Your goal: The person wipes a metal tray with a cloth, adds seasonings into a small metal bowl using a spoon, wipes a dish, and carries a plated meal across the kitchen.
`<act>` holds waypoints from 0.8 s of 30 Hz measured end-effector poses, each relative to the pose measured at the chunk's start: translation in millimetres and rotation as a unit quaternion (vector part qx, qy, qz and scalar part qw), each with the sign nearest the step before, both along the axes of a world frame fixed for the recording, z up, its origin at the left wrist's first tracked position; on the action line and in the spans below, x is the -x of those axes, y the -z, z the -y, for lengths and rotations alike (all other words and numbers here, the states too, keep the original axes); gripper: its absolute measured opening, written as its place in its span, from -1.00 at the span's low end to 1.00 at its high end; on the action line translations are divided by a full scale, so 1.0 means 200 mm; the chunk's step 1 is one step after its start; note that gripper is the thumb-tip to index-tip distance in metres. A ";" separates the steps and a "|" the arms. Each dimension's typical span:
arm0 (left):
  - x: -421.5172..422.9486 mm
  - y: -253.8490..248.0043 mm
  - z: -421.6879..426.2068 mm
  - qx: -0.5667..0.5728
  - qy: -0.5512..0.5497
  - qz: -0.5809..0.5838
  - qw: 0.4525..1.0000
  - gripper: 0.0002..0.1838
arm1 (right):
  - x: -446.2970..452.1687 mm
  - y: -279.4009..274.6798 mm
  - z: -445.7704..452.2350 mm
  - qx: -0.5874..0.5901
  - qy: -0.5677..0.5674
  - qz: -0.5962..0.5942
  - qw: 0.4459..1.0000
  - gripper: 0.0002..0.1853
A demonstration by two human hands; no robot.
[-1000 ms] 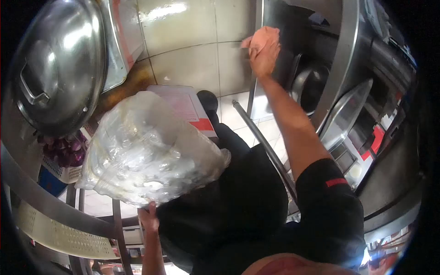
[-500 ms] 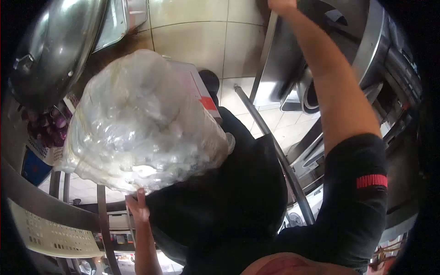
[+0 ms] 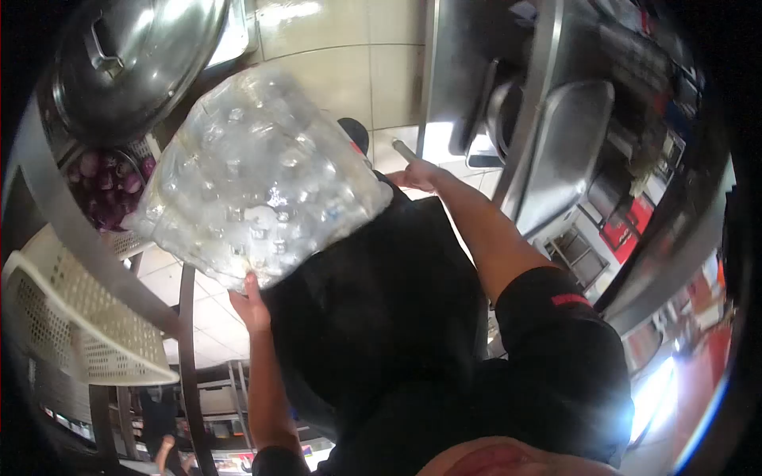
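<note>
A large clear plastic bag (image 3: 254,182) with crumpled, shiny contents is held in front of my body, over a black apron (image 3: 373,293). My left hand (image 3: 252,308) grips its near lower edge, the thumb on top and the other fingers mostly hidden beneath. At the bag's right corner is my right hand (image 3: 416,176), its fingers curled in at the edge and their tips partly hidden. No cloth shows in either hand. Just beyond the right hand a grey metal bar (image 3: 403,149) ends.
A big metal lid (image 3: 135,59) lies at the upper left, above a basket of purple onions (image 3: 105,184). White perforated baskets (image 3: 103,333) stand at the lower left. Metal shelving with a tray (image 3: 567,151) is on the right. Another person (image 3: 159,416) is at the lower left.
My right hand has come back from the upper right, where it held a pink cloth, to the bag's right corner. The bag looks flatter and squarer. The view has shifted.
</note>
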State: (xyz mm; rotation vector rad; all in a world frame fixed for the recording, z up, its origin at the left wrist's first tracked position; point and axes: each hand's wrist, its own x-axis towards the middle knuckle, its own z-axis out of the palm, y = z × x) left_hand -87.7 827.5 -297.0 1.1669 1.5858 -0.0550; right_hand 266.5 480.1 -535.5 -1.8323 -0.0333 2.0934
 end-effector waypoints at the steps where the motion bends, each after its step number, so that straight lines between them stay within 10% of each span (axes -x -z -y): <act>1: 0.01 0.01 0.01 -0.015 -0.004 0.019 1.000 -0.42 | -0.01 -0.15 -0.10 0.013 0.046 -0.014 0.999 -0.33; 6: 0.04 -0.01 0.00 -0.015 0.058 0.011 0.998 -0.32 | 0.13 -0.52 -0.09 0.013 0.195 0.118 0.974 -0.67; 8: 0.03 -0.07 -0.03 -0.005 0.107 -0.004 0.994 -0.25 | 0.17 -0.80 -0.16 0.154 0.008 0.231 0.961 -0.73; 11: 0.11 -0.15 -0.02 -0.040 0.169 -0.092 0.980 -0.08 | 0.36 -1.09 -0.06 0.104 0.016 0.332 0.937 -0.30; 19: 0.44 -0.62 -0.10 -0.062 0.393 -0.004 0.917 -0.31 | 1.29 -2.26 0.50 -0.011 0.244 0.264 0.933 -0.53; 24: 0.71 -0.85 -0.23 -0.006 0.426 0.027 0.904 -0.48 | 1.85 -2.17 1.06 0.011 0.403 0.164 0.900 -0.27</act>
